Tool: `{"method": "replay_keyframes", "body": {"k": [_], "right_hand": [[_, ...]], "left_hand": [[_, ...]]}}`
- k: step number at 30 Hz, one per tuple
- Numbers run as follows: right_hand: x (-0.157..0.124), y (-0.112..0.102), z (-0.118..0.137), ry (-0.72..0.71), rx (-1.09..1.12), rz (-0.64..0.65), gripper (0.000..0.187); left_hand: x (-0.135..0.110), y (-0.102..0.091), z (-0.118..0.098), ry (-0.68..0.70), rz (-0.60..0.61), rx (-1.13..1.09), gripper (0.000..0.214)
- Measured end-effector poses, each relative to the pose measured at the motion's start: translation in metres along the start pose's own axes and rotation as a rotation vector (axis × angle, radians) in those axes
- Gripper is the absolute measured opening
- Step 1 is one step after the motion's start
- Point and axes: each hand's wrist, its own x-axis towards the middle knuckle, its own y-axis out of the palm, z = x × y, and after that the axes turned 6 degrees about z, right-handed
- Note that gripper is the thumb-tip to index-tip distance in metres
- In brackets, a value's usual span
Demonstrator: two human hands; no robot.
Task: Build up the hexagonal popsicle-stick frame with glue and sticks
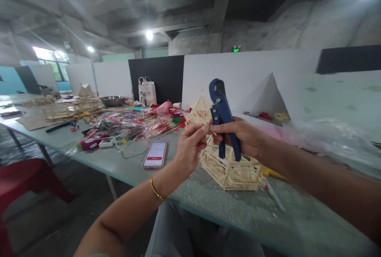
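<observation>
Grips blue cutter (222, 108) upright in curled right hand (245, 138). Pinches small stick (210, 131) at left hand (190, 146) fingertips, above wooden stick house (232, 171).

Bare concrete ceiling (119, 3), heavy beams, grey. Two round white ceiling lamps (149, 35), lit. Daylight window (50, 56), far left, beside a teal painted wall (8, 84). White partition panels (238, 78) along the table's far edge, one black panel (156, 76) between them. Long grey-green table (208, 205). Red plastic chair (24, 181) off its near left edge. Grey concrete floor (59, 217).
</observation>
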Motion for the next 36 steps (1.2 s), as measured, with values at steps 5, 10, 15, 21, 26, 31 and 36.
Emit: {"method": "replay_keyframes", "body": {"k": [5,10,15,21,26,31,36], "right_hand": [[0.007,0.004,0.003,0.037,0.009,0.005,0.039],[0.019,0.008,0.007,0.02,-0.156,-0.017,0.042],[0.033,0.019,0.012,0.033,-0.286,-0.01,0.037],[0.047,0.026,0.012,0.031,-0.369,0.041,0.029],[0.06,0.027,0.005,0.031,-0.355,0.053,0.027],[0.077,0.036,0.007,0.135,-0.296,-0.021,0.013],[0.099,0.026,0.008,0.464,-0.113,-0.109,0.015]], "left_hand": [[0.005,-0.02,-0.021,0.049,0.053,0.208,0.021],[0.015,-0.036,-0.065,0.242,0.141,0.843,0.019],[0.022,-0.039,-0.086,0.19,0.278,1.215,0.013],[0.028,-0.052,-0.086,0.11,0.293,1.15,0.014],[0.032,-0.066,-0.086,0.093,0.303,1.104,0.015],[0.035,-0.087,-0.085,0.171,0.232,1.103,0.011],[0.052,-0.119,-0.09,0.255,-0.007,1.172,0.013]]}}
